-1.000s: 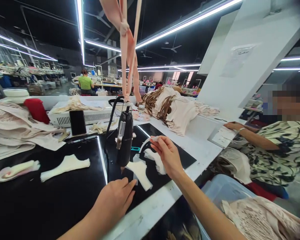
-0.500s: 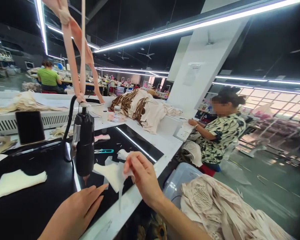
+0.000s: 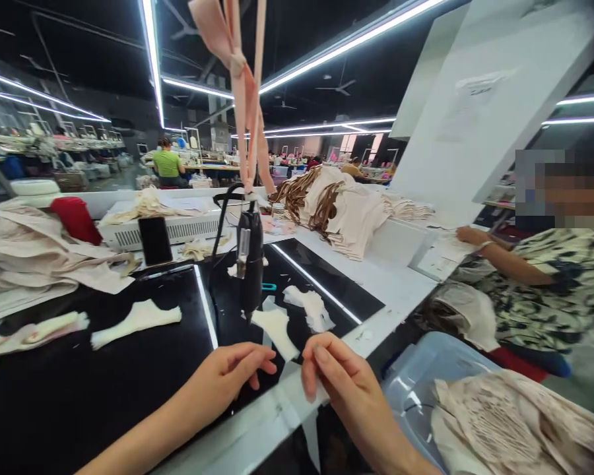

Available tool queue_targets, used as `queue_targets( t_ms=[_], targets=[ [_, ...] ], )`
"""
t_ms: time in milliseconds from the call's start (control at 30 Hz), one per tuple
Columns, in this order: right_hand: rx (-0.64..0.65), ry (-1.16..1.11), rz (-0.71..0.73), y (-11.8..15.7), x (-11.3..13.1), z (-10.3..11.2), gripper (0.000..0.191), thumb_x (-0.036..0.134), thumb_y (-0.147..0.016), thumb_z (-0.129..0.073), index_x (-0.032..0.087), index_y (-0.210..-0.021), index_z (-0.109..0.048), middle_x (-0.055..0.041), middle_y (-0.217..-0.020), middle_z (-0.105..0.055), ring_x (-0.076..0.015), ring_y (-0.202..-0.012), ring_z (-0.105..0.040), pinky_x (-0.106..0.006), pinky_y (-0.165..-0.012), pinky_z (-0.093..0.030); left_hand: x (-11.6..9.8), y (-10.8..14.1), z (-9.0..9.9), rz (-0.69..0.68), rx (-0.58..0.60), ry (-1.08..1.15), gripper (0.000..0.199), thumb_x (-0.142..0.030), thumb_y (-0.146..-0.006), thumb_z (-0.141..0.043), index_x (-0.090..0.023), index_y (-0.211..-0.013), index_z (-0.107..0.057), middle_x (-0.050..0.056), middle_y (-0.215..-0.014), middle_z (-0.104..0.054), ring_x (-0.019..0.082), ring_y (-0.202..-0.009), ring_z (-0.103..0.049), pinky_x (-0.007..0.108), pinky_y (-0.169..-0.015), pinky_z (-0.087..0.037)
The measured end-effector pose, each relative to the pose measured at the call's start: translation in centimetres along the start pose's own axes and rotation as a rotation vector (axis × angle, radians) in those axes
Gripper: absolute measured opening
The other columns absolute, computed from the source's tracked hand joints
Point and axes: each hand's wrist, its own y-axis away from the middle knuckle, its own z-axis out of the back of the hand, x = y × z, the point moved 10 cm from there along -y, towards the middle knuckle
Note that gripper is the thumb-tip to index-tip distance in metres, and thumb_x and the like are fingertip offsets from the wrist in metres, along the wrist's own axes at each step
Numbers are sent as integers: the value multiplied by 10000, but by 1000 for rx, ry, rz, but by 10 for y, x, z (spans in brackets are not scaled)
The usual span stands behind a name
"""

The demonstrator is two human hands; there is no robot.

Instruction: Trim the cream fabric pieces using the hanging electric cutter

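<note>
Nearest, the right hand is over the counter's front edge, thumb and index finger close together; whether they pinch anything I cannot tell. A thin translucent strip shows below that edge, possibly loose. The left hand hovers over the black panel near the front edge of the counter, fingers loosely curled and apart, with nothing visible in them.

Just beyond and between the 2 hands, a cream piece lies on the panel with translucent sheet under its far end. A 2nd, whiter piece lies to its right, and a 3rd, notched piece well to the left.

The black tool hangs from pink cloth strips, tip down beside the cream piece. Being slung, it could swing if a wrist or its cable catches it; if the tip is hot, it might mark the cream piece or burn the left fingers. The translucent strip could drop to the floor, or be dragged into the bin on the right, should a sleeve or draught move it.

Farther back, a phone leans near the counter's rear edge.
</note>
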Motion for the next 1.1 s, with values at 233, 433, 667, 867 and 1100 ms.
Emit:
queue_targets(
  t_ms=[233,433,667,867,1100],
  targets=[
    [33,43,-83,5,-16,-10,406,623,-962,-571,227,-905,-638,-5,-633,-588,-166,-623,-415,-302,-623,-307,-5,13,-12,120,37,248,531,-604,-812,-721,-159,-1102,-748,7,-813,-659,97,-613,-417,236,-545,-279],
    [49,51,-128,6,-16,-19,392,636,-906,-645,250,-959,-694,-26,-785,-658,-166,-629,-530,-294,-608,-419,-3,21,-14,180,51,385,428,-528,-702,-853,-154,-861,-717,-72,-608,-495,74,-552,-294,242,-551,-214],
    [121,105,-278,4,-36,-21,479,660,-764,-774,235,-986,-770,-12,-708,-636,-159,-587,-552,-293,-557,-488,10,30,5,183,13,301,345,-450,-740,-822,-150,-881,-724,-24,-716,-623,86,-606,-411,232,-576,-276],
    [163,96,-333,7,-52,-26,383,597,-753,-804,217,-781,-762,13,-610,-578,-129,-522,-509,-271,-536,-448,11,38,19,180,-19,223,283,-429,-781,-775,-165,-842,-693,-76,-619,-512,76,-558,-330,232,-548,-247],
    [213,148,-347,7,-63,-29,380,584,-799,-774,206,-801,-732,21,-589,-571,-128,-549,-508,-258,-562,-403,18,42,29,207,-72,225,282,-422,-768,-742,-172,-834,-629,-93,-577,-458,70,-522,-336,220,-495,-201]
  ],
)
